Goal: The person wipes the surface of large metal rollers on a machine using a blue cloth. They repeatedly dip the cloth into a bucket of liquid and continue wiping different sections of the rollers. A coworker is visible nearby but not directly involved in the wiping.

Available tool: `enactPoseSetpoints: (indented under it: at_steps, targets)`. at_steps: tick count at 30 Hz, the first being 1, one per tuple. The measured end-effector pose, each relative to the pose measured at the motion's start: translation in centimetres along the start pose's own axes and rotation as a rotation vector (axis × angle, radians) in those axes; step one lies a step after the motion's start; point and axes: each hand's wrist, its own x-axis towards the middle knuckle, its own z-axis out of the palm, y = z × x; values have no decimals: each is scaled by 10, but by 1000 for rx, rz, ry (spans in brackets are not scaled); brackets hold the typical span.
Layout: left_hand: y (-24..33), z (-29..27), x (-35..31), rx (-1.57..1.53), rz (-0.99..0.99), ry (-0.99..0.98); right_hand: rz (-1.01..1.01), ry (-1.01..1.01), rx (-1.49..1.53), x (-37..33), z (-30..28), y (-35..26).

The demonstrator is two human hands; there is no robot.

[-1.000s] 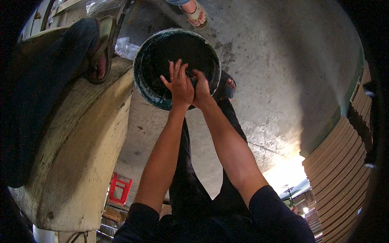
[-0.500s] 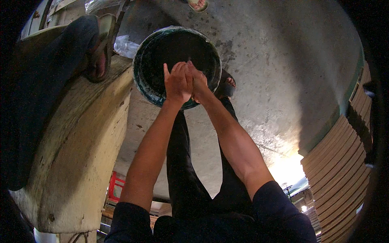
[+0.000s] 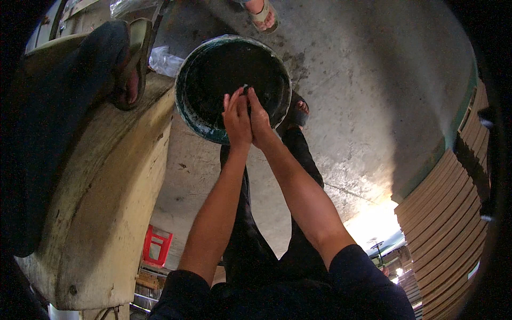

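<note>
My left hand and my right hand are pressed palm to palm over the near part of a large round tub. Its wall is stained white and teal, and its inside is dark. Between my fingertips a small dark piece with a pale tip shows; the palms hide the rest, so its kind is unclear. The fingers of both hands point away from me, fairly straight and close together.
To the left, a person's sandalled foot rests on a worn wooden bench. Another sandalled foot stands beyond the tub. Clear plastic lies by the bench, a red stool nearer me. Stacked brown slats are at right.
My hands have drawn slightly back toward me and straightened from a clasp into a palm-to-palm hold, exposing the small piece. The foot beyond the tub has come further into view.
</note>
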Motion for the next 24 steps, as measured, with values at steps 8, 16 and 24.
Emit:
enactPoseSetpoints:
  at_steps: [8,16,24]
  targets:
    - [-28,2,11,216,552,56,-167,-75,-549,24,-23,-2]
    - [-9,-19,5,-121,224,-189,-581,-28,-893,20,-19,7]
    - [4,-26,1,-219,66,-298,-581,-14,-683,20,-21,21]
